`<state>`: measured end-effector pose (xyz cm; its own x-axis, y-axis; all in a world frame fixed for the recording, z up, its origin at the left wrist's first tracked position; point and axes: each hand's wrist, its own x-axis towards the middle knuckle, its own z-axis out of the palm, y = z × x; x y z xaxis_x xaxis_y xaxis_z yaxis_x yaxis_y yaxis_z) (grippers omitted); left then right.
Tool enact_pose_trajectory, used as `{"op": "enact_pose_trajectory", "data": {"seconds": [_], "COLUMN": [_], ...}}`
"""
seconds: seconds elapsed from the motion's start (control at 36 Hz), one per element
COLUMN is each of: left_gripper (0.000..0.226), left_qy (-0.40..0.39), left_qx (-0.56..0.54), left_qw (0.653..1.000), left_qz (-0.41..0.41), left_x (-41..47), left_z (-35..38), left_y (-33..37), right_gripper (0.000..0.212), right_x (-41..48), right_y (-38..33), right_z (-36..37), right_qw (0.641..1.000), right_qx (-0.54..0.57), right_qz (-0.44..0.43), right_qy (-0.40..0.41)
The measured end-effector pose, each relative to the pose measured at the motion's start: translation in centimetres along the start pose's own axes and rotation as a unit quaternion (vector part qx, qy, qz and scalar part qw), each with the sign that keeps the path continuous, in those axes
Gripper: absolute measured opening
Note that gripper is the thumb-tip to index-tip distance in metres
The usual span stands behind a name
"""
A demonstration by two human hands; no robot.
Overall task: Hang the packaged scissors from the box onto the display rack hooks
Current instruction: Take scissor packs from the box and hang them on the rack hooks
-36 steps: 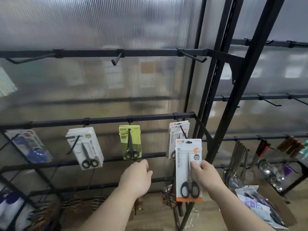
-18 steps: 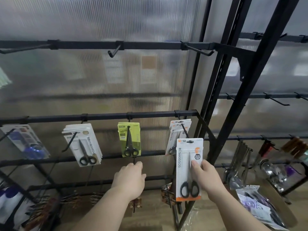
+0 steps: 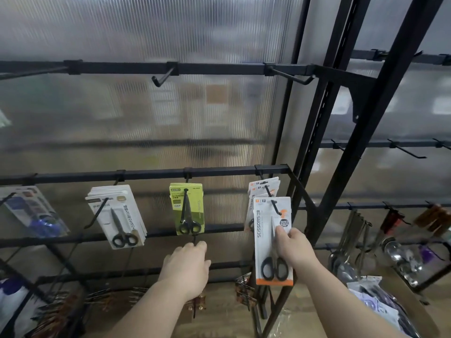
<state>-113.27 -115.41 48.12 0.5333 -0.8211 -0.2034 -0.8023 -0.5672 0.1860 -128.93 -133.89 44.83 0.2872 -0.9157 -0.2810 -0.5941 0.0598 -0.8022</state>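
Note:
My right hand (image 3: 296,247) pinches a white and orange scissors pack (image 3: 264,230) by its right edge and holds it upright. The tip of the right-hand hook (image 3: 275,206) shows in front of the pack's top, at its hang hole. Matching packs (image 3: 261,189) hang further back on the same hook. My left hand (image 3: 188,267) hovers lower down with loosely curled fingers and holds nothing. It sits just under the green scissors pack (image 3: 189,201).
White scissors packs (image 3: 117,211) hang left of the green one on the middle rail (image 3: 146,174). Bare hooks (image 3: 161,78) stick out from the top rail. A black upright (image 3: 341,167) stands right of the pack. The box of packs (image 3: 380,311) lies lower right, beside hanging utensils (image 3: 349,240).
My right hand has lifted the pack a little, so its top is now on the hook tip. My left hand has drifted slightly left and stays empty.

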Motion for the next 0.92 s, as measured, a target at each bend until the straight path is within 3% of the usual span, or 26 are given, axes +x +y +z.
{"op": "enact_pose_trajectory", "data": {"seconds": [0.5, 0.69, 0.92], "left_gripper": [0.019, 0.022, 0.025], "left_qy": [-0.010, 0.003, 0.017], "left_qx": [0.023, 0.030, 0.017], "left_qw": [0.996, 0.995, 0.997], "left_qz": [-0.086, -0.096, -0.074], "left_x": [-1.6, -2.3, -2.6], "left_z": [-0.2, -0.2, -1.5], "left_y": [-7.0, -7.7, -6.4], "right_gripper": [0.052, 0.068, 0.061], "right_x": [6.6, 5.6, 1.1], "right_y": [-4.5, -3.4, -2.7], "right_z": [1.4, 2.3, 3.8], "right_qw": [0.997, 0.994, 0.990], "right_qx": [-0.054, -0.034, -0.089], "right_qz": [0.005, 0.074, 0.009], "right_qy": [-0.046, -0.077, -0.112]}}
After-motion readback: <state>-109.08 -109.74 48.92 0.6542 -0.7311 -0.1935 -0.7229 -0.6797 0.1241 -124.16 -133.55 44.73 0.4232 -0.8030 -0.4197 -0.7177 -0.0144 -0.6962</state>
